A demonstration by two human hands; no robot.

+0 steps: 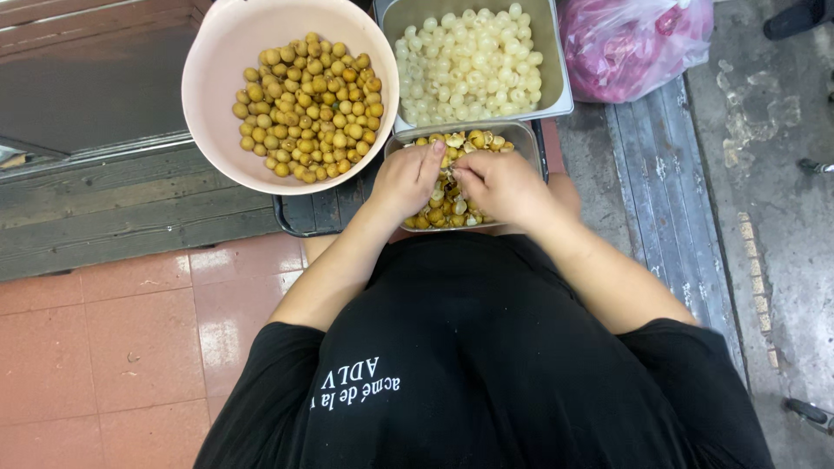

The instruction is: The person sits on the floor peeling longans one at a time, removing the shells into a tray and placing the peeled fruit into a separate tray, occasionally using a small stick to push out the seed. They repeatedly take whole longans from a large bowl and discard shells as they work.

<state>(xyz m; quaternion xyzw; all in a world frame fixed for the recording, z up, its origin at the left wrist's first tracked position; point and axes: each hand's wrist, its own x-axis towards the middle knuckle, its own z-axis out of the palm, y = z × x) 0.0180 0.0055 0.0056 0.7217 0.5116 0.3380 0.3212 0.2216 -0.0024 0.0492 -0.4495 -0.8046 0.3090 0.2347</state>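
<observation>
Head view | left hand (404, 181) and right hand (497, 184) pinching one fruit together over shell tray (524, 132) | pink bowl (217, 61) alongside

Top right: pink translucent plastic bag (632, 39), bulging and crumpled, w/ darker red contents showing through; lies on grey floor just right of steel tray of white peeled fruit (556, 78). No labels, signs or screens in view.
</observation>
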